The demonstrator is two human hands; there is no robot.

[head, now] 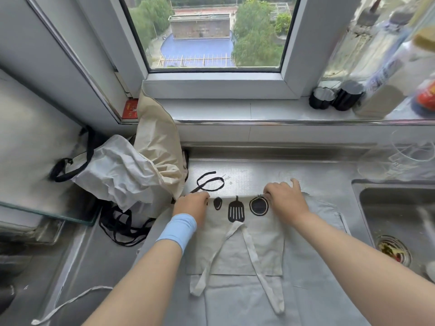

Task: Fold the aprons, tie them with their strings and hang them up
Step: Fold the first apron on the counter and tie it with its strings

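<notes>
Far to the left of my left grip [191, 204], and nearer me, a white string [70, 301] trails loose over the tabletop [247, 175]. If it belongs to this apron [235, 255], it could drag or snag when I fold. Just left of that grip a pile [122, 170] of crumpled aprons leans against the window corner. It could slump onto my work if I tug the cloth sideways. Just beyond the same grip lies a looped black string [208, 174], close enough to be swept into the fold.

My left grip is clamped on the far edge of the apron, fingers curled over it. The apron lies flat and partly folded in front of me, running back from both grips toward my body. Between the grips sit the printed utensils, and nearer me the strap [253, 254] lies splayed across the panel. Folding over it as it lies would likely bury it, leaving nothing free to hang the bundle by.

My right grip [286, 198] pinches the same edge beside the ring print, one finger sticking out. If the two grips pull unevenly, the fold will likely skew.

Right of that grip is the sink [388, 208], well within reach of the apron's loose side. A careless swing could drop cloth into it.
</notes>
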